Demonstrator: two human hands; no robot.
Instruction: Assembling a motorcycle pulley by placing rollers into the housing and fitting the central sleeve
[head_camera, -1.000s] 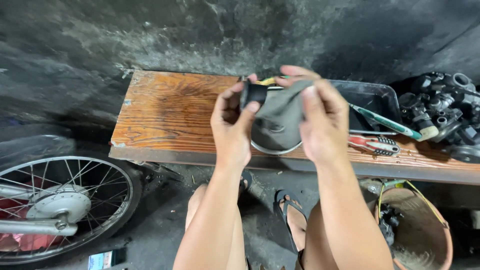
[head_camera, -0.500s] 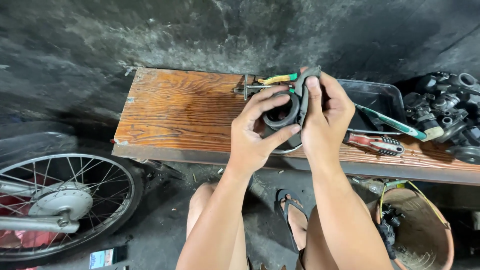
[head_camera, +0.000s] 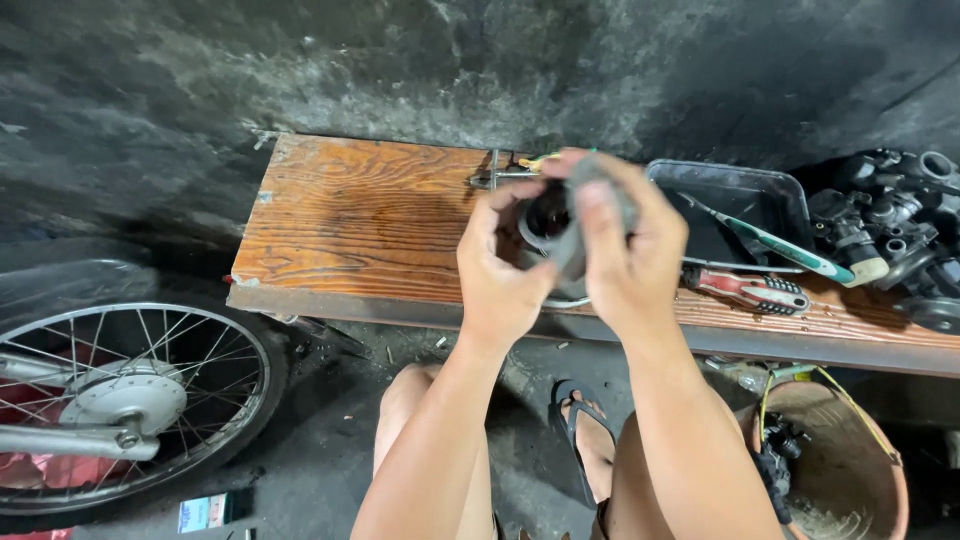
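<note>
Varnished grainy wood bench (head_camera: 360, 230); matt grey cloth (head_camera: 580, 225) (rubber-like black part (head_camera: 545, 215) inside)

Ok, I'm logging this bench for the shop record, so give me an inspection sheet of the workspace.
Surface: worn wooden bench, scuffed.
Job's things: dark round part wrapped in a grey rag.
Clutter: black tray, green-handled tool, red-handled tool, heap of engine parts.
Hands: left hand and right hand both grip the part.
Cables: nothing seen.
Surroundings: spoked wheel, bucket, sandalled foot.
</note>
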